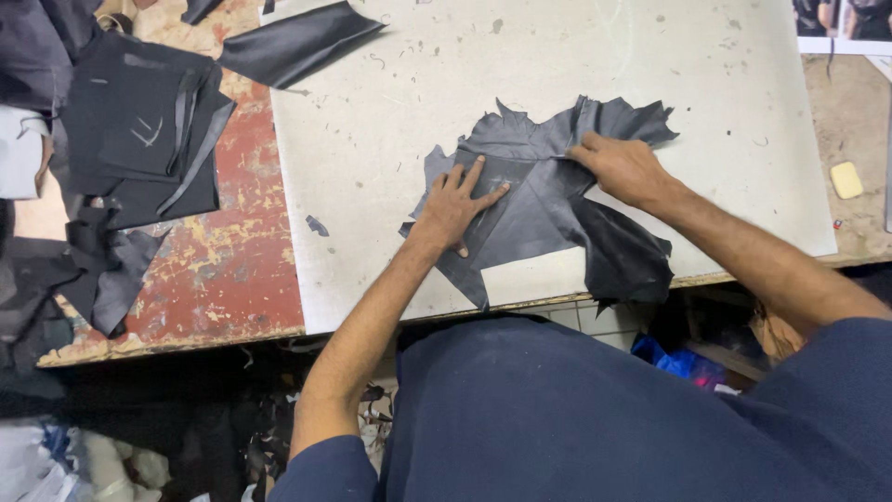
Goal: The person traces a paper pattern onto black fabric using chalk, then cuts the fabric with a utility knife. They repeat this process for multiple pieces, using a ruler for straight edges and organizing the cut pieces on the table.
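- Black leather hide (548, 200), ragged-edged, is seen spread flat on a pale cutting board (372, 121), its lower flap hanging over the near edge at 5 o'clock.
- Cut black pieces (149, 130) are stacked at 10 o'clock on the worn red bench (232, 251), apparently set clear of the board.
- The left hand (455, 206) is pressed down with fingers splayed on a darker angular piece laid over the hide, seemingly to hold it from slipping.
- The right hand (623, 167) is laid flat at 2 o'clock, fingertips bearing on the leather, apparently smoothing it; nothing is pinched.
- A yellow block (846, 179) lies well apart at 3 o'clock.
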